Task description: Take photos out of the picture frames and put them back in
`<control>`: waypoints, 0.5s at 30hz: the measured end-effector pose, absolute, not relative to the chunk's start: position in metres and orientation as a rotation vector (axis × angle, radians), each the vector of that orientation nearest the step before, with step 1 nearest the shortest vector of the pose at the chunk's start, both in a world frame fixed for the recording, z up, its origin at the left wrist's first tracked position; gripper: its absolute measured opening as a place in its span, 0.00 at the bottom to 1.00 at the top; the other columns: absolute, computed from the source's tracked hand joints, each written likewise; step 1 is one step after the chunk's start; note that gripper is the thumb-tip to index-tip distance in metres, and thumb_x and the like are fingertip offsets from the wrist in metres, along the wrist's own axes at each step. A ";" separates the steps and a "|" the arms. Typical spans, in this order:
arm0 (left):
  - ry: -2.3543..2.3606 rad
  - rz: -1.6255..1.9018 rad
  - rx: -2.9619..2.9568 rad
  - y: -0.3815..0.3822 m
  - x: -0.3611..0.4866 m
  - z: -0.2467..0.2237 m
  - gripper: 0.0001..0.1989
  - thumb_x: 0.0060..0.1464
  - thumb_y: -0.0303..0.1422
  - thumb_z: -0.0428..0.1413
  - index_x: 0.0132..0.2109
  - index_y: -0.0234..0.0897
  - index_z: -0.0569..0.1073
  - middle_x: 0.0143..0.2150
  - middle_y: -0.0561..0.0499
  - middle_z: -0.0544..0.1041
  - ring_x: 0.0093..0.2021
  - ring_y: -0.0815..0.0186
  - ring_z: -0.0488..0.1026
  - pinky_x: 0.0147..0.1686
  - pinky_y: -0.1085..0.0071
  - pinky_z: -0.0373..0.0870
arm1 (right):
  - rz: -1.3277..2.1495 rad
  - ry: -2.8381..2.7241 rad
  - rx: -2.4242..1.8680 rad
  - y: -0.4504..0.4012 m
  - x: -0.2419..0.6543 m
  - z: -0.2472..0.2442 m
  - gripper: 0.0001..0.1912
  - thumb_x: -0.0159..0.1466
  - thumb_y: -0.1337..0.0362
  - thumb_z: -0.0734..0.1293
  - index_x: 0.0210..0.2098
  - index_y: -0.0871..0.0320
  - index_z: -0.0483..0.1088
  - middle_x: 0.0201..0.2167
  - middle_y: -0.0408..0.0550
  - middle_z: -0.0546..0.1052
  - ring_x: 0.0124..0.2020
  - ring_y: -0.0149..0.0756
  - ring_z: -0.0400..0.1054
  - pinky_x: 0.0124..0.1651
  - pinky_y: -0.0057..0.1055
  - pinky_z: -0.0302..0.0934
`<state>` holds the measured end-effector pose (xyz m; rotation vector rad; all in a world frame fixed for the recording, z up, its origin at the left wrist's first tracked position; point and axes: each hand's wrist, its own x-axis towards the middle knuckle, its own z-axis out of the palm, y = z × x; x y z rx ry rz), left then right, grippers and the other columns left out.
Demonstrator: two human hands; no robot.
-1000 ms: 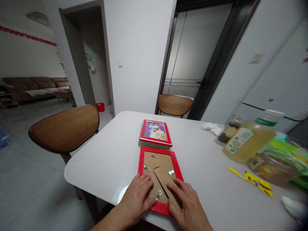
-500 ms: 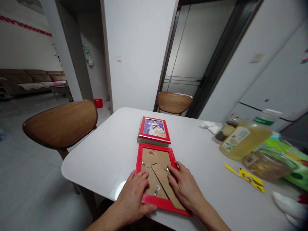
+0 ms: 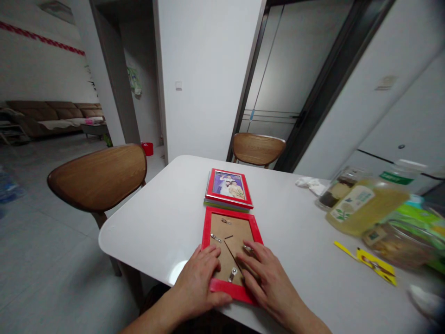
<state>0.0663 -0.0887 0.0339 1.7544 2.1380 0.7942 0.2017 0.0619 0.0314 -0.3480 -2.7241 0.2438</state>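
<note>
A red picture frame point(image 3: 229, 291) lies face down at the table's near edge, showing its brown backing board point(image 3: 238, 228), with a slanted stand and several small metal clips. My left hand point(image 3: 198, 280) holds the frame's near left corner, fingers over the left side and thumb along the near edge. On the backing board rests my right hand point(image 3: 267, 280), fingers apart and slightly bent, the index finger by the right-hand metal clip point(image 3: 248, 249). That hand hides the near right corner. Just beyond, a stack of frames has a red-framed photo point(image 3: 228, 185) on top.
To the right stand a jar point(image 3: 339, 188), a large bottle of yellow liquid point(image 3: 370, 204) and a clear container point(image 3: 396, 241). A yellow packet point(image 3: 377, 266) and crumpled tissue point(image 3: 311, 184) lie nearer. Wooden chairs flank the white table point(image 3: 149, 218) at left and far side.
My right hand has shifted leftward across the backing board, its fingers now covering more of the stand. My left hand keeps its place on the frame. The whole view has turned slightly left.
</note>
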 end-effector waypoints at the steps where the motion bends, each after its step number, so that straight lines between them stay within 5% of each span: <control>1: 2.135 0.802 1.753 -0.089 0.066 0.034 0.23 0.37 0.44 0.59 0.40 0.35 0.68 0.55 0.41 0.61 0.57 0.56 0.53 0.55 0.57 0.46 | 0.258 -2.748 -0.237 0.056 0.203 0.033 0.15 0.56 0.63 0.57 0.41 0.53 0.68 0.49 0.52 0.65 0.50 0.42 0.57 0.49 0.43 0.54; 15: 2.126 0.880 1.762 -0.088 0.064 0.028 0.19 0.37 0.44 0.60 0.34 0.34 0.69 0.54 0.41 0.63 0.57 0.57 0.53 0.55 0.58 0.46 | 0.307 -2.863 0.014 0.048 0.213 0.028 0.18 0.55 0.58 0.60 0.45 0.49 0.65 0.51 0.49 0.63 0.53 0.44 0.52 0.52 0.47 0.48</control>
